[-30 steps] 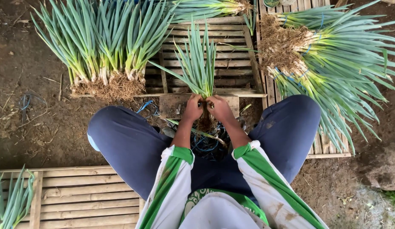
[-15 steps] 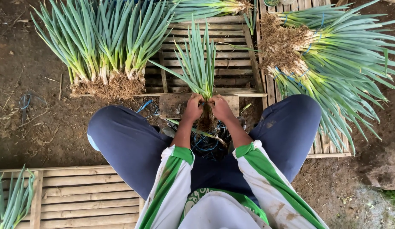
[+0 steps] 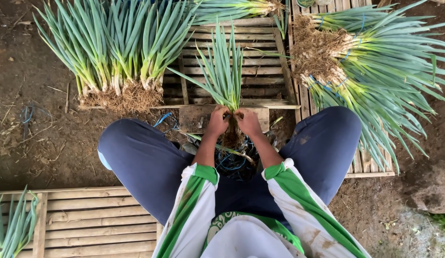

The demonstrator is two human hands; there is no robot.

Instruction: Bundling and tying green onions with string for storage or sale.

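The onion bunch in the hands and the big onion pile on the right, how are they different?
The bunch is small and stands upright, gripped by the left hand and right hand; the pile is large and lies flat on a wooden pallet. The pile's roots point left; the bunch's roots hang down. Both have green leaves and brown roots.

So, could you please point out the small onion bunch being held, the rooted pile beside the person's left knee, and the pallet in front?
small onion bunch (image 3: 225, 71), head view, green leaves.
rooted pile (image 3: 118, 98), head view, root mat.
pallet (image 3: 260, 71), head view, bare slat.
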